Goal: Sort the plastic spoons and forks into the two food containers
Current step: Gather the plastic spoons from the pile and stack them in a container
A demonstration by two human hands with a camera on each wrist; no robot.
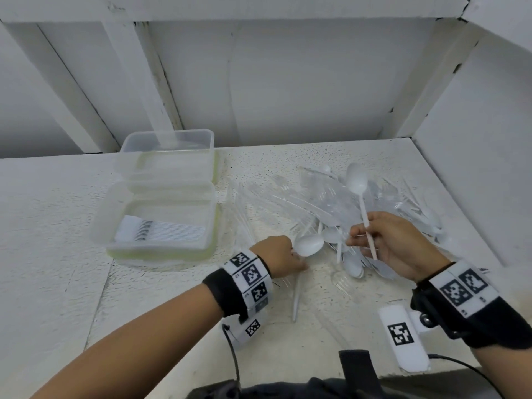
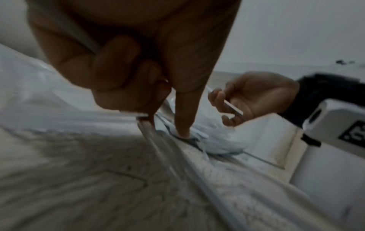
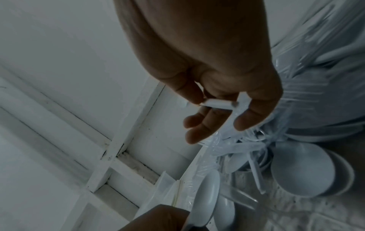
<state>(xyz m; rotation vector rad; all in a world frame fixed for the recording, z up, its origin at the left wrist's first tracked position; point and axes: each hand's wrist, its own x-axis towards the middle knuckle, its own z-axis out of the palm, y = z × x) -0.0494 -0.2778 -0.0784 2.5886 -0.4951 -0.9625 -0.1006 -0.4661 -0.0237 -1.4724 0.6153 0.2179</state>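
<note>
A heap of white plastic spoons and clear forks [image 1: 325, 203] lies on the white table [image 1: 57, 226], right of centre. My right hand [image 1: 358, 237] pinches a white spoon [image 1: 357, 180] by its handle, bowl up, above the heap; the pinch on the handle [image 3: 217, 104] shows in the right wrist view. My left hand [image 1: 296, 256] grips a second white spoon [image 1: 309, 246] at the heap's near left edge, its handle running toward me. In the left wrist view its index finger [image 2: 183, 121] points down onto the heap. The near container [image 1: 115, 203] holds a stack of forks [image 1: 161, 233]; the far container [image 1: 169, 139] looks bare.
Both clear containers stand at the left, one behind the other. White walls and beams close the table at the back and right. A few clear forks [image 1: 339, 283] lie loose on the table in front of the heap. Cables and a dark strap hang at the near edge.
</note>
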